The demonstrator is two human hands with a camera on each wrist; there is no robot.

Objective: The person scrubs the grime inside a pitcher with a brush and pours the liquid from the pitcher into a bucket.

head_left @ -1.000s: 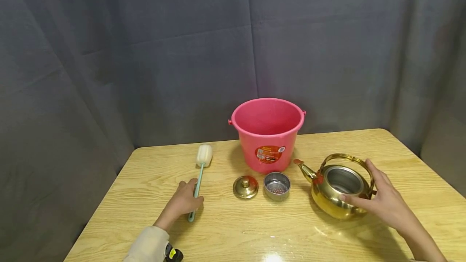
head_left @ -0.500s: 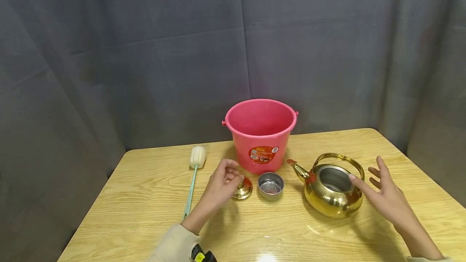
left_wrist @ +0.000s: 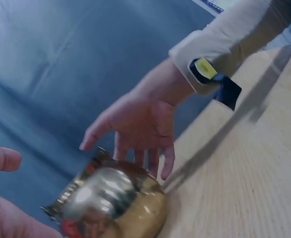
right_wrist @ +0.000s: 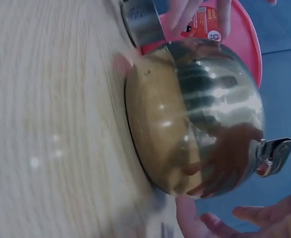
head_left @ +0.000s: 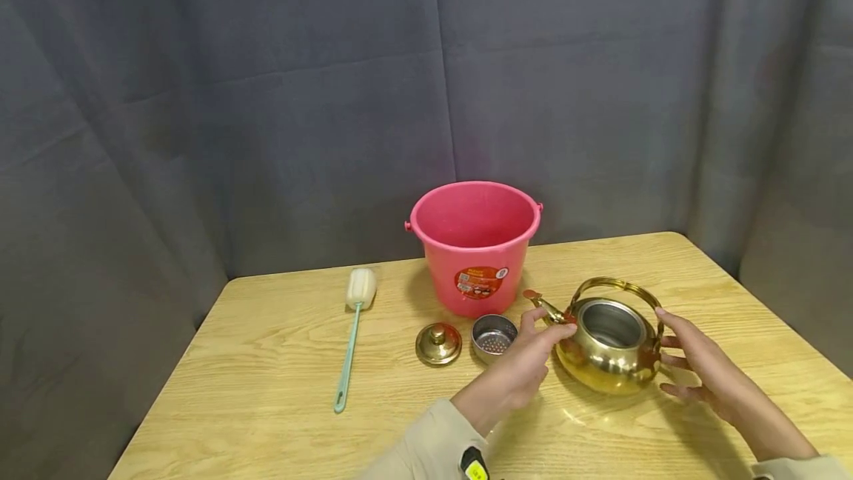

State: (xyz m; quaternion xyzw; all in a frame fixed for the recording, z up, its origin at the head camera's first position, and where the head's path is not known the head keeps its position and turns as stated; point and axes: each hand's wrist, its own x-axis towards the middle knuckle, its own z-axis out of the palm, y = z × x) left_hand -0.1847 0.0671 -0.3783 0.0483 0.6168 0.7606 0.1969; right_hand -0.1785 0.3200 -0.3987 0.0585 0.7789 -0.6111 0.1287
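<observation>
A gold kettle [head_left: 603,367] stands lidless on the table, its spout pointing left and its arched handle up. Over the spout side reaches my left hand [head_left: 520,367], thumb and index finger spread around the spout's base. At the opposite side, my right hand [head_left: 706,369] has its fingers extended beside the kettle, fingertips right at the handle and body. The right wrist view shows the kettle's rounded body [right_wrist: 210,124] with right fingers [right_wrist: 187,218] close under its edge. Left of the kettle, a perforated metal strainer cup [head_left: 492,335] is partly behind my left hand.
A gold lid [head_left: 437,345] lies left of the strainer. Behind them stands a pink bucket [head_left: 443,261]. Further left lies a bottle brush [head_left: 348,361] with a cream sponge head and green handle. A grey curtain [head_left: 320,132] hangs behind the wooden table [head_left: 266,391].
My left hand has moved right, from the brush handle past the lid to the kettle's spout. My right hand came off the kettle's handle side, then returned close to it.
</observation>
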